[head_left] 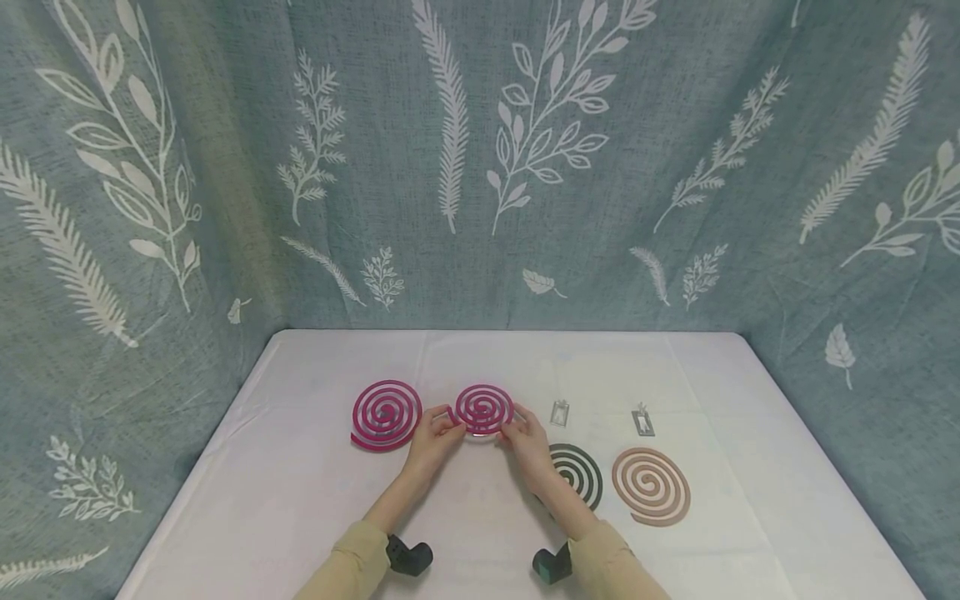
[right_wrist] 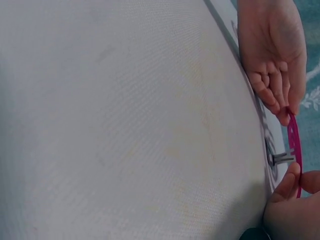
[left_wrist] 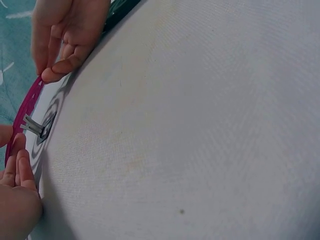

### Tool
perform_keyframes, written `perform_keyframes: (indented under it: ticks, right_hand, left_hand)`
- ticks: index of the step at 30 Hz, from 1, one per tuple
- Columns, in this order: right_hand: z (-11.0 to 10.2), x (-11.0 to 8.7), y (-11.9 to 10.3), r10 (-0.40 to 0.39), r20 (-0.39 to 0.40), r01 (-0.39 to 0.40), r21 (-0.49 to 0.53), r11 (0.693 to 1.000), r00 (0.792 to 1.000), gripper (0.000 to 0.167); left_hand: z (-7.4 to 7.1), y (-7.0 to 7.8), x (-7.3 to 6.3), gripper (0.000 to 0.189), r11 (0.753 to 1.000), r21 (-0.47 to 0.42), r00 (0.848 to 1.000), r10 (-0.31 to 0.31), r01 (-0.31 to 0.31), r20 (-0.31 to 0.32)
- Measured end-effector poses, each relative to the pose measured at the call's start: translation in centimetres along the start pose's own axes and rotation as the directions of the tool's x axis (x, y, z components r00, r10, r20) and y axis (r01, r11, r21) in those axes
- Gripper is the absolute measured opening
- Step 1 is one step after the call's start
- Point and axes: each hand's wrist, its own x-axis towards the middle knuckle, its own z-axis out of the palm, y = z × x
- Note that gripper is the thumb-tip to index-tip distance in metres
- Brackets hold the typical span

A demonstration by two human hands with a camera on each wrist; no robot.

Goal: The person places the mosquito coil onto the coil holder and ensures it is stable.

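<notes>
A magenta mosquito coil (head_left: pixel 483 407) is held by both hands, a little above the table. My left hand (head_left: pixel 431 443) pinches its left edge between thumb and fingers. On the opposite edge, my right hand (head_left: pixel 529 442) pinches it the same way. Beneath the coil stands a small metal coil stand (left_wrist: pixel 46 129); its upright prongs reach up to the coil's underside, and I cannot tell whether they grip it. Just left of my left hand lies a second magenta mosquito coil (head_left: pixel 386 412), with a bit of grey showing at its centre.
A dark green coil (head_left: pixel 595 479) lies partly hidden under my right forearm, with a brown coil (head_left: pixel 651 487) to its right. Two flat metal stands (head_left: pixel 559 413) lie behind these coils. The white-covered table (head_left: pixel 300 483) meets a patterned curtain (head_left: pixel 465 275) at the back.
</notes>
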Motion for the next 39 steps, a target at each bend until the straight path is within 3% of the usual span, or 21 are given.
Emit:
perform_keyframes:
  ticks: [10, 21, 39]
  right_hand:
    - [0.0, -2.5, -3.0, 0.008, 0.023, -0.008, -0.009, 1.000, 1.000, 0.054]
    - [-0.1, -0.3, -0.1, -0.007, 0.008, 0.007, 0.007, 1.000, 1.000, 0.056]
    - [-0.2, -0.4, -0.5, -0.002, 0.014, 0.002, 0.007, 1.000, 1.000, 0.055]
  left_hand:
    - [0.0, 0.0, 0.0, 0.056, 1.000, 0.000, 1.000, -0.002, 0.002, 0.019]
    - [-0.2, 0.0, 0.0, 0.055, 0.999, 0.037, 1.000, 0.000, 0.000, 0.015]
    - [-0.2, -0.3, 0.3, 0.053, 0.999, 0.048, 1.000, -0.024, 0.023, 0.011]
